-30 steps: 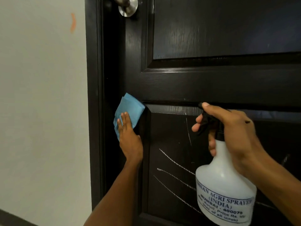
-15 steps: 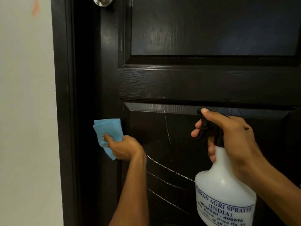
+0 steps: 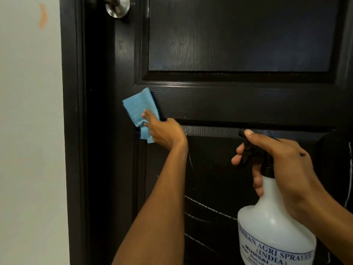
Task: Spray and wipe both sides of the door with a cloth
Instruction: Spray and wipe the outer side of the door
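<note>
A dark panelled door (image 3: 238, 104) fills most of the view, with white streaks on its lower panel. My left hand (image 3: 164, 132) presses a folded blue cloth (image 3: 139, 109) flat against the door's left stile, level with the middle rail. My right hand (image 3: 280, 169) grips the black trigger head of a white spray bottle (image 3: 271, 232), held upright in front of the lower panel, nozzle facing left. A finger rests on the trigger.
A silver door knob (image 3: 117, 7) sits at the top left of the door. The dark door frame (image 3: 72, 131) runs down beside a pale wall (image 3: 28, 131) with an orange mark (image 3: 43, 15).
My left hand has carried the cloth up from the lower panel's left edge to the middle rail. The spray bottle has stayed almost where it was.
</note>
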The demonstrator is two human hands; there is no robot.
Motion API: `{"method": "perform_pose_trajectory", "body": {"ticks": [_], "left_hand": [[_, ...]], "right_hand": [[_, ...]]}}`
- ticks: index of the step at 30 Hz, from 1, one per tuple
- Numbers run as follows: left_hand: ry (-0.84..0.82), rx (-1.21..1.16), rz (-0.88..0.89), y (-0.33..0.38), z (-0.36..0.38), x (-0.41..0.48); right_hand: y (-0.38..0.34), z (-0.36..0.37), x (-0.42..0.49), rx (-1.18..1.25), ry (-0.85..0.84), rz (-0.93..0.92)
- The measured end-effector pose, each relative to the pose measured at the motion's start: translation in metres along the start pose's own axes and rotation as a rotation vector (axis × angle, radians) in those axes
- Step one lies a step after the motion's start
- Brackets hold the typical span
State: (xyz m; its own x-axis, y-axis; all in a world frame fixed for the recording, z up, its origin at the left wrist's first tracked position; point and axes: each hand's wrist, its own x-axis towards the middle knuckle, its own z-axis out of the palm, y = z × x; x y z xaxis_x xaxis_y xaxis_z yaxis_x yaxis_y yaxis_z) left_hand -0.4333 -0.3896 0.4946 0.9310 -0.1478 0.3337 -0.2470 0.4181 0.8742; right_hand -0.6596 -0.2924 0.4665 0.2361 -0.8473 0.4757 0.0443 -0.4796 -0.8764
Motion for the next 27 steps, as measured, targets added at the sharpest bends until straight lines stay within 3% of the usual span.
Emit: {"method": "perform_pose_trajectory", "body": {"ticks": [7, 10, 13, 16, 21, 24, 27], "left_hand": [[-0.297, 0.213, 0.370, -0.019, 0.022, -0.090], [-0.504, 0.321, 0.636, -0.039, 0.038, -0.140], [-0.701, 0.512, 1.052, -0.065, 0.054, -0.169], [-0.684, 0.749, 1.309, -0.084, 0.068, -0.161], [-0.637, 0.716, 1.648, -0.081, 0.039, -0.114], [-0.583, 0.804, 1.639, -0.082, 0.010, -0.090], [-0.525, 0.804, 1.313, -0.093, -0.016, -0.089]], "right_hand": [[0.010, -0.023, -0.011, 0.083, 0.055, 0.002], [0.013, -0.034, -0.015, 0.091, 0.068, -0.023], [0.017, -0.052, -0.020, 0.088, 0.096, -0.039], [0.019, -0.071, -0.023, 0.086, 0.110, -0.026], [0.020, -0.099, -0.031, 0.109, 0.135, -0.012], [0.023, -0.121, -0.038, 0.114, 0.157, 0.026], [0.027, -0.150, -0.043, 0.095, 0.202, 0.039]]}}
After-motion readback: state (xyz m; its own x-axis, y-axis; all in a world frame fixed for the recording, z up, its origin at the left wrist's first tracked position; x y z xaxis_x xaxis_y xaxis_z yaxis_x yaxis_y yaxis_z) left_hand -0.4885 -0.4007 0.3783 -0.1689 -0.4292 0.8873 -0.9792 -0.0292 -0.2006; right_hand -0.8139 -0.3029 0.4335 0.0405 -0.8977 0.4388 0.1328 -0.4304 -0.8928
